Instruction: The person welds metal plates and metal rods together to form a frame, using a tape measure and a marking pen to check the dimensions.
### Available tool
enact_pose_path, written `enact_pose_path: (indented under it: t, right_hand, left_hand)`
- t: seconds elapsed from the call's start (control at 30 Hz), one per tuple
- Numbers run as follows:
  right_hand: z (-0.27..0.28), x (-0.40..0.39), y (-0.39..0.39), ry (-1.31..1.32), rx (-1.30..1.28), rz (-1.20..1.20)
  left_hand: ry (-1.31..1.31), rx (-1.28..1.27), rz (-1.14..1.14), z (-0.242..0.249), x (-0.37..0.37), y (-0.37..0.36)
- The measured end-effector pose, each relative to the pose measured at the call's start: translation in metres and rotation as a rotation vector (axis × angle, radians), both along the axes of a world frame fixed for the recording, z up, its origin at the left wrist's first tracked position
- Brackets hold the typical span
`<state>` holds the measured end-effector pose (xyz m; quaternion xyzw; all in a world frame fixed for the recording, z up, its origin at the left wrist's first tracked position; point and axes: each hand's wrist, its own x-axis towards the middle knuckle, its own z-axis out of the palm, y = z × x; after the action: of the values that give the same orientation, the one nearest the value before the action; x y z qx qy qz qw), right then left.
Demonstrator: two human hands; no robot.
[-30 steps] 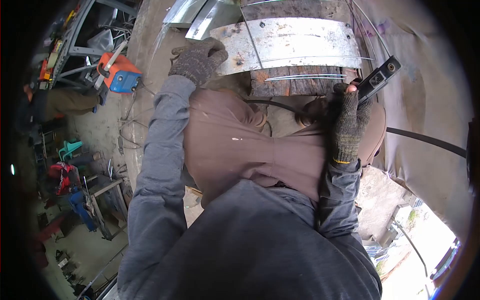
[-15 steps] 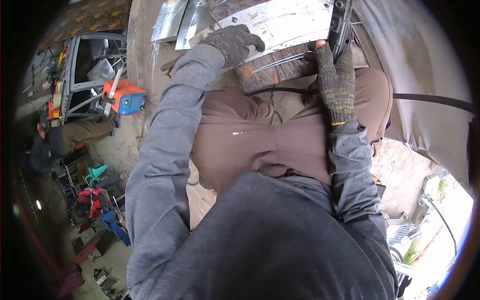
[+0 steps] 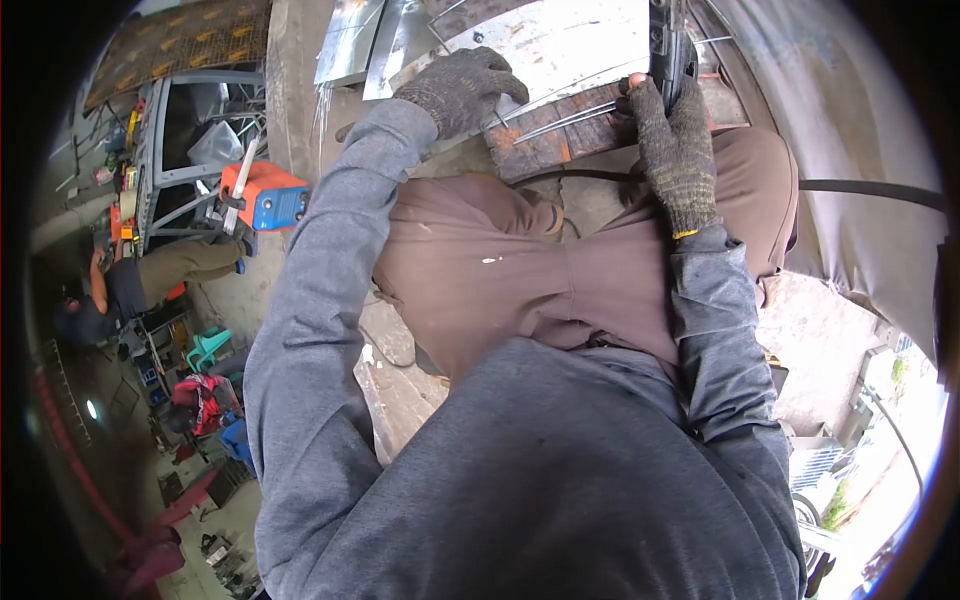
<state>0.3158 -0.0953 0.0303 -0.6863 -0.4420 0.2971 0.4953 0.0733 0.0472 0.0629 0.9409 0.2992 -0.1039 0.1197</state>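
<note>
My left hand [image 3: 462, 92], in a dark knitted glove, lies at the near left edge of a pale, curved metal plate [image 3: 560, 45]. Its fingers are bent, with a gap between thumb and forefinger. My right hand [image 3: 677, 150], gloved alike with one fingertip bare, is closed round a black tool [image 3: 672, 55] at the plate's right end. Several thin metal rods [image 3: 568, 122] stick out leftward from the same hand, over a worn wooden block [image 3: 545, 150]. The tool's lower end is hidden in the palm.
Shiny metal sheets [image 3: 350, 40] lie at the upper left. An orange and blue machine [image 3: 268, 197] stands on the floor to the left, near a metal frame [image 3: 160, 130]. Another person [image 3: 130, 280] is farther left. A black cable [image 3: 860, 192] runs past my right knee.
The view has shifted slightly, moving the surroundings to the right. Both hands keep nearly the same places and poses. The person at far left shows a bent arm more clearly.
</note>
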Motion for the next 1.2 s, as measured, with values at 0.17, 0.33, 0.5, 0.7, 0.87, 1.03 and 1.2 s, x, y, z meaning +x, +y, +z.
enact_pose_path:
  t: [0.17, 0.33, 0.5, 0.7, 0.87, 1.03, 1.2]
  right_hand:
    - [0.001, -0.005, 0.013, 0.082, 0.008, 0.045]
    - [0.025, -0.011, 0.038, -0.148, -0.14, 0.073]
    - [0.008, -0.016, 0.044, -0.197, -0.124, 0.126]
    - [0.01, -0.02, 0.05, -0.236, -0.234, 0.198]
    - [-0.01, -0.022, 0.052, -0.387, -0.244, 0.166]
    - [-0.003, -0.02, 0.05, -0.292, -0.276, 0.233]
    - [-0.004, -0.02, 0.052, -0.319, -0.292, 0.244]
  left_hand:
    - [0.012, -0.041, -0.02, -0.001, -0.007, 0.003]
    - [0.0, -0.001, -0.077, -0.002, -0.011, 0.004]
    - [-0.009, 0.073, -0.082, -0.006, -0.014, 0.005]
    - [-0.066, 0.163, -0.08, -0.008, -0.02, 0.008]
    - [-0.077, 0.157, -0.025, -0.006, -0.02, 0.012]
    - [-0.072, 0.12, 0.004, -0.008, -0.024, 0.02]
    - [-0.079, 0.155, 0.005, -0.011, -0.03, 0.025]
